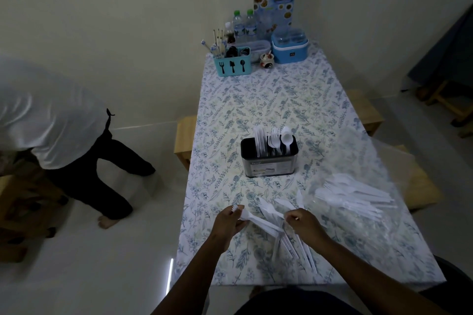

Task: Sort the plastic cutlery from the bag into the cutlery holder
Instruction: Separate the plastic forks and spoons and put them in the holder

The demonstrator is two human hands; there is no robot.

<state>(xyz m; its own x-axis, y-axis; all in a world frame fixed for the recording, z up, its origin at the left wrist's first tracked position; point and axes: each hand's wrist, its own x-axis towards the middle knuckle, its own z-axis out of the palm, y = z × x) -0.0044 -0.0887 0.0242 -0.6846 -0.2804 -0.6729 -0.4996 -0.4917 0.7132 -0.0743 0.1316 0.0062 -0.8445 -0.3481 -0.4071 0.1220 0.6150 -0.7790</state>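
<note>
Above the floral bench (281,100), left hand (230,222) grips and right hand (304,222) pinches light, slippery plastic cutlery (262,224); hold mid-handle.

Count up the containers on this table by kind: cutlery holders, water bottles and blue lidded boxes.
Cutlery holders: 2, the dark cutlery holder mid-table and the turquoise cutlery holder at the far end
Green-capped water bottles: 2
Blue lidded box: 1
Total: 5
</note>
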